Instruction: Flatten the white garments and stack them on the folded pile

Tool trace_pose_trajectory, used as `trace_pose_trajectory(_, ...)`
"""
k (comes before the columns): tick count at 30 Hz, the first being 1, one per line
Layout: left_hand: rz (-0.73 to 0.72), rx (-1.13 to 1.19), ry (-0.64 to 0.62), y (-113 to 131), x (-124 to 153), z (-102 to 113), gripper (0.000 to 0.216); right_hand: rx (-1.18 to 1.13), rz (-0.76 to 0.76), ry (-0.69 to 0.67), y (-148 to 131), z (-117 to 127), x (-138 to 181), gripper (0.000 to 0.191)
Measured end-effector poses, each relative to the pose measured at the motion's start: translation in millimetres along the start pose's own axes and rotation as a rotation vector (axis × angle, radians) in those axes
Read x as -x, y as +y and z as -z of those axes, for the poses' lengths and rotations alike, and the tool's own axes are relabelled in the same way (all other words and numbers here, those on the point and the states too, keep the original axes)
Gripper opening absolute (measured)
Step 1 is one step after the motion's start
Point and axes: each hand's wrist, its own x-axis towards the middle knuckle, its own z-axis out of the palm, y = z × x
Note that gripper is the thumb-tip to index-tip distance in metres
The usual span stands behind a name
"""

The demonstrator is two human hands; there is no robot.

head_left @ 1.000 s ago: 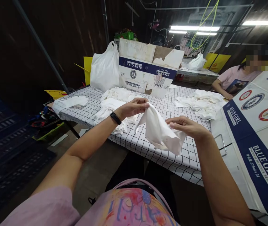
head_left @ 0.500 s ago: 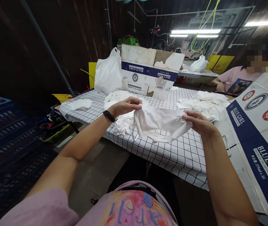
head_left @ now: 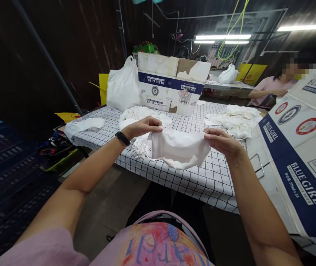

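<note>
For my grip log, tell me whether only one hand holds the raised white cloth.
No, the left hand and the right hand each pinch one end of the white cloth's upper edge.

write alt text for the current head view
A left hand and a right hand hold a white cloth spread between them at a checked table. Farther back are cloth piles, a bag, a box and, at right, a person.

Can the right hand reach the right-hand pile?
Probably yes: the pile lies just beyond the right hand, nothing visible between, though it would likely have to release the cloth first.
</note>
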Motion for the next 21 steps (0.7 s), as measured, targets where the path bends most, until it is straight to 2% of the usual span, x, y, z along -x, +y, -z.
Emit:
trace_pose_trajectory(4, -0.008, 0.046, -0.01, -5.8, -2.5, -6.4, 0.041, 0.038, -0.049, -0.041, 3.2, 0.0, -0.2, 0.029)
trace_pose_trajectory(8, -0.02, -0.019, -0.032, -4.0, -3.4, -5.0, 0.039, 0.046, -0.056, 0.034, 1.8, 7.1, 5.1, 0.033)
trace_pose_trajectory(15, 0.012, -0.104, -0.063, 1.8, 4.5, 4.3, 0.043, 0.004, 0.036, 0.294, 1.1, 28.5, 12.8, 0.037)
trace_pose_trajectory(21, 0.041, -0.11, -0.078, -0.5, 8.2, 12.3, 0.031, 0.052, 0.175, 0.302, 6.6, 32.3, 9.9, 0.039)
